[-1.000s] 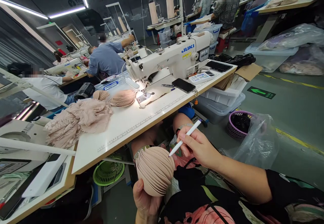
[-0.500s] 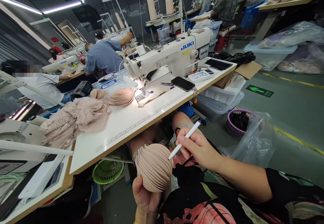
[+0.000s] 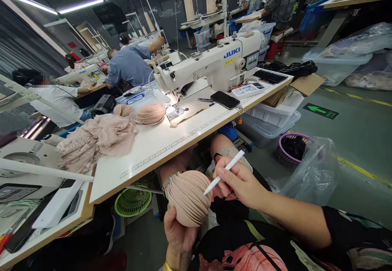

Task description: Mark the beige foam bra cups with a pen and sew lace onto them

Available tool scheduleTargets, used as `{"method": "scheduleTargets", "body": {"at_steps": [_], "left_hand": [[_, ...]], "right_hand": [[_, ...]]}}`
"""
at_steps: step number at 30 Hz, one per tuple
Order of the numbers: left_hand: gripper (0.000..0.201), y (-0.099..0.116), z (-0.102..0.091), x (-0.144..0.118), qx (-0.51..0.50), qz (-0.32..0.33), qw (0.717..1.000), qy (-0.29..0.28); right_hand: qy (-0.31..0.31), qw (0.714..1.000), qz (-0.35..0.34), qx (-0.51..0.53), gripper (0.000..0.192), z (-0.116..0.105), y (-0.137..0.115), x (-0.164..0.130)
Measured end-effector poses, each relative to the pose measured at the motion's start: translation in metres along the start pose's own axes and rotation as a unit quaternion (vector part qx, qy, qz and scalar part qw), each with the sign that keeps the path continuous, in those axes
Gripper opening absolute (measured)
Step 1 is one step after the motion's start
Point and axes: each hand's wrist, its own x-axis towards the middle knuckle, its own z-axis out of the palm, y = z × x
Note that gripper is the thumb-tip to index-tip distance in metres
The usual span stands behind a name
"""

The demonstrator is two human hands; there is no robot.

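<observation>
My left hand [image 3: 180, 232] is closed around the lower side of a stack of nested beige bra cups [image 3: 188, 199], held above my lap with the thumb on the near side. In my right hand [image 3: 235, 179] a white marker pen [image 3: 225, 172] with a purple end is pinched, tilted down to the left. Its tip is at the right side of the stack; whether it touches a cup I cannot tell. More stacked bra cups [image 3: 150, 114] lie on the sewing table [image 3: 147, 156], beside a heap of beige lace fabric [image 3: 98, 140].
A white sewing machine [image 3: 211, 65] stands on the table, with a black phone [image 3: 225, 99] and tweezers [image 3: 204, 100] near it. Below are a green basket [image 3: 133, 201] and a purple basket [image 3: 288, 158]. Co-workers [image 3: 130, 67] sit at machines behind.
The camera view has shifted slightly, so the table and room appear further right. Both hands keep their holds, and the marker stays by the right side of the cup stack.
</observation>
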Motion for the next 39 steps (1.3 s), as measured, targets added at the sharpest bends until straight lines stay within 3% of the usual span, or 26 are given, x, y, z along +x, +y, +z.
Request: {"method": "scheduleTargets", "body": {"at_steps": [10,17,25,33,39], "left_hand": [[0.048,-0.0028,-0.0066,-0.0058,0.005,0.007,0.998,0.06],[0.045,-0.0021,0.0008,-0.0026,0.01,0.01,0.998,0.056],[0.036,-0.0024,-0.0017,-0.005,0.013,0.015,0.996,0.082],[0.037,-0.0017,-0.0036,-0.0059,0.015,0.012,0.995,0.099],[0.038,-0.0007,-0.0051,-0.007,0.012,0.005,0.997,0.077]], "right_hand": [[0.003,1.0,-0.016,-0.026,0.04,0.0049,0.0024,0.0015],[0.004,1.0,-0.024,0.001,0.037,0.0073,0.003,-0.0005],[-0.006,0.991,-0.05,-0.126,0.041,0.0076,0.0034,-0.0047],[-0.014,0.986,-0.057,-0.156,0.04,0.0086,0.0065,-0.0056],[-0.017,0.984,-0.068,-0.163,0.038,0.0101,0.0085,-0.0069]]}}
